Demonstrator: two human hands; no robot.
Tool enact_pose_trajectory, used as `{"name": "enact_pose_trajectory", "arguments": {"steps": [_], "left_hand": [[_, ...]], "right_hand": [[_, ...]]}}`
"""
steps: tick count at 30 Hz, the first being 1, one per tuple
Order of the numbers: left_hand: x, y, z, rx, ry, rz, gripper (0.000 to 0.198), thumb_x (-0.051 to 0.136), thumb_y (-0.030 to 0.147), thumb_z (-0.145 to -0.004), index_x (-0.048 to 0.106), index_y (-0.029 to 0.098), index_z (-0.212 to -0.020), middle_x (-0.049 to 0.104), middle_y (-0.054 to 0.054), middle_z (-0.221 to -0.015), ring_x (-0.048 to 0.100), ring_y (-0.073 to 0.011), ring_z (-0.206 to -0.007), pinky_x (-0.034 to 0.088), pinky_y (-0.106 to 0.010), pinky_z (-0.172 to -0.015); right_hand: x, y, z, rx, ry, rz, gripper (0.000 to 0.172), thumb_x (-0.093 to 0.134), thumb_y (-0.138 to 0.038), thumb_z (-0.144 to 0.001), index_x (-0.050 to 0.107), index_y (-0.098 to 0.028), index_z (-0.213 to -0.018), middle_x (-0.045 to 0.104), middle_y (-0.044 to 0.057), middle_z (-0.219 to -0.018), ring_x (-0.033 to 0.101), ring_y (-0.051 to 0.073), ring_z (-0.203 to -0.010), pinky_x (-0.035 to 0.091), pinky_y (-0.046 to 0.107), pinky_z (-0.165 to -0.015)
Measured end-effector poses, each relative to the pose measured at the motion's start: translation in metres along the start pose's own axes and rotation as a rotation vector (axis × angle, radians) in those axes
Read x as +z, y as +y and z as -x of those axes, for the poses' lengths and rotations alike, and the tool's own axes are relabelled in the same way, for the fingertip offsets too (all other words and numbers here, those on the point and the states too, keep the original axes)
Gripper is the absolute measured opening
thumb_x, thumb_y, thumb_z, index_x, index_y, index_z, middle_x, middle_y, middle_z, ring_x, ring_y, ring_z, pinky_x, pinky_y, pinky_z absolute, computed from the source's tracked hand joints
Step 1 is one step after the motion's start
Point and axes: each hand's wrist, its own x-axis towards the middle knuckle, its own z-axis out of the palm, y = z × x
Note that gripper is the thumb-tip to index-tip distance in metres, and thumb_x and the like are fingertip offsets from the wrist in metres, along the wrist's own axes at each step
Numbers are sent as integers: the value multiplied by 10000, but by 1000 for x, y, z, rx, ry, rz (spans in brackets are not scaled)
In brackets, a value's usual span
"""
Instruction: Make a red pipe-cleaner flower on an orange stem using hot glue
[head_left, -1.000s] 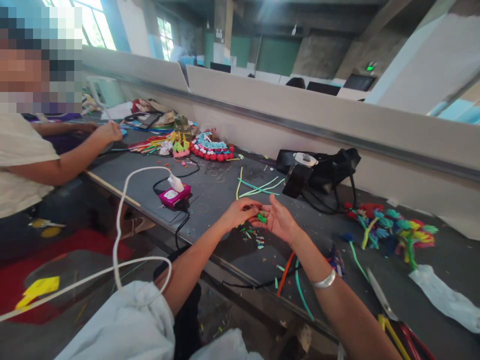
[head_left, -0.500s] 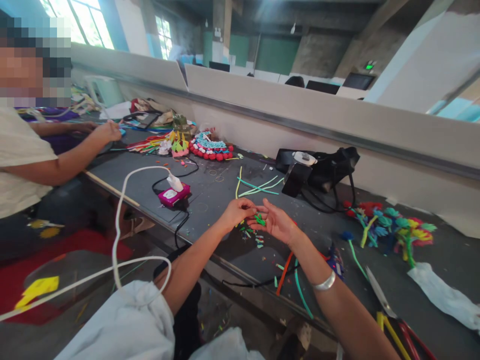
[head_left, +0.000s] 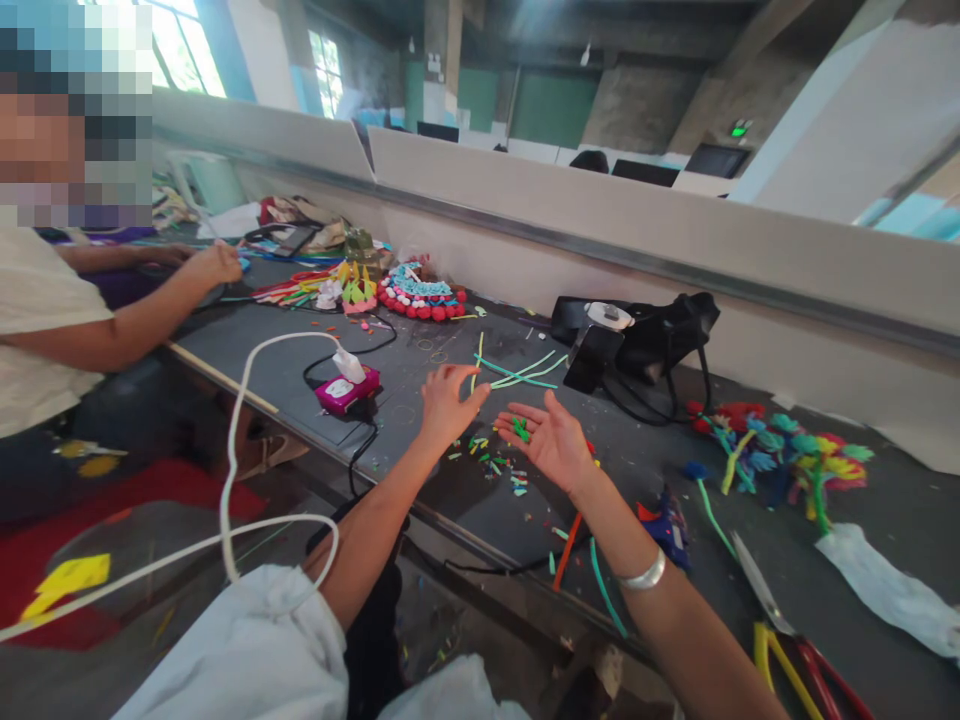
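Note:
My right hand [head_left: 549, 440] lies palm up above the grey table [head_left: 285, 365], fingers apart, with a few small green pipe-cleaner bits [head_left: 520, 431] resting on the fingers. My left hand [head_left: 447, 399] hovers a little to the left of it, fingers spread and nothing in them. Several short coloured cut pieces [head_left: 496, 464] lie scattered on the table just below both hands. Long green and yellow pipe cleaners [head_left: 517, 372] lie beyond the hands.
Another person sits at the left, a hand [head_left: 217, 263] on the table. A pink power strip [head_left: 347, 389] with cables, a red bead piece [head_left: 420, 296], a black bag [head_left: 651, 335], pipe-cleaner flowers [head_left: 780, 455], a glue gun [head_left: 664, 520] and scissors [head_left: 780, 628] are around.
My left hand has drawn away from the right palm, up and to the left, and opened. More small cut pieces now lie on the table under the hands.

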Motion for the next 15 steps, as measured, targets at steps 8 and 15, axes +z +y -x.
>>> {"name": "enact_pose_trajectory", "arguments": {"steps": [8, 15], "left_hand": [[17, 13, 20, 475, -454, -215, 168, 718, 284, -767, 752, 295, -931, 636, -41, -1000, 473, -234, -1006, 310, -381, -887], [24, 14, 25, 462, -498, -151, 67, 695, 215, -766, 747, 245, -796, 655, -37, -864, 502, -222, -926, 304, -395, -880]], "right_hand": [[2, 5, -2, -55, 26, -29, 514, 359, -533, -951, 675, -133, -885, 707, 95, -849, 658, 150, -693, 536, 241, -635], [5, 8, 2, -66, 10, 3, 466, 444, -532, -919, 690, -141, -859, 710, 92, -838, 659, 165, -731, 523, 253, -642]]}}
